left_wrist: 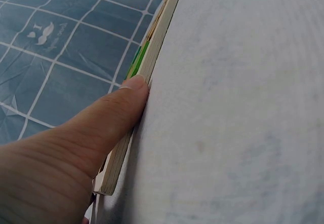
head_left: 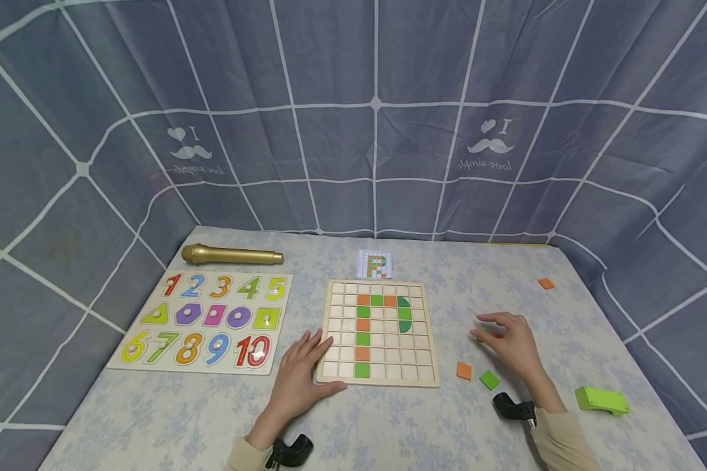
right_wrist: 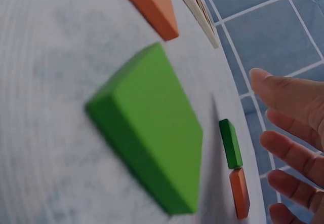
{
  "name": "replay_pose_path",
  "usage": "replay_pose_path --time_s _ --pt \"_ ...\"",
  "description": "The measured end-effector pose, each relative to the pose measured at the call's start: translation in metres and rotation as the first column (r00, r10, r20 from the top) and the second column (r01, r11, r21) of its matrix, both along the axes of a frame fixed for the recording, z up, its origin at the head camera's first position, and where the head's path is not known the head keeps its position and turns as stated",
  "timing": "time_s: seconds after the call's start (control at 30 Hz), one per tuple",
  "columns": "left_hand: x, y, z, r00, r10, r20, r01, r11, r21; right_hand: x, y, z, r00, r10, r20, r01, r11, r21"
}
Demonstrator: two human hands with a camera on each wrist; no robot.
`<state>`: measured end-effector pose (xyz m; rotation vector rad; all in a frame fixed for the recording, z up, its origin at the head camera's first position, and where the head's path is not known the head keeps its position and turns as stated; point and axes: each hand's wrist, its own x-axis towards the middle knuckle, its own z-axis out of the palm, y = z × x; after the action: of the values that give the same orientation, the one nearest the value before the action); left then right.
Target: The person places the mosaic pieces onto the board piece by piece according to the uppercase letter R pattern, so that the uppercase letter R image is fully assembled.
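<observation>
Grid-lined curtain (head_left: 342,144) fills the background, above a pale table (head_left: 400,432). Board (head_left: 391,354) at lower centre, orange and green inlays (head_left: 362,339) set in its cells. Left hand (head_left: 297,373), fingers extended, touches the board's lower-left corner without gripping. Right hand (head_left: 511,345), right of centre, thumb and fingers parted, holds nothing; below it lie an orange tile (head_left: 463,371) and a green tile (head_left: 489,379).

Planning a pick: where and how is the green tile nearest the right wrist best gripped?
Probably by two opposite side edges, pinched from above: the green square tile lies flat, its thick edges free, apart from the orange square tile.
</observation>
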<state>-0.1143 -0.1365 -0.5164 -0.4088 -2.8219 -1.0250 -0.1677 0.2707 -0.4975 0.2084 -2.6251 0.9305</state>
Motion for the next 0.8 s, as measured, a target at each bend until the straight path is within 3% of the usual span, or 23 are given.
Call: replay_pose_path --time_s 0.33,0.8 --pt "0.0003 0.0003 0.0008 1.000 0.003 -0.004 -0.003 1.000 0.004 0.0023 0.0057 -0.0027 0.999 0.038 -0.021 -0.037 0.998 0.044" --pt "0.0000 -0.0004 -0.0008 1.000 0.000 -0.007 0.000 1.000 0.000 0.0046 0.0103 -0.0003 0.996 0.043 0.080 -0.049 0.996 0.080"
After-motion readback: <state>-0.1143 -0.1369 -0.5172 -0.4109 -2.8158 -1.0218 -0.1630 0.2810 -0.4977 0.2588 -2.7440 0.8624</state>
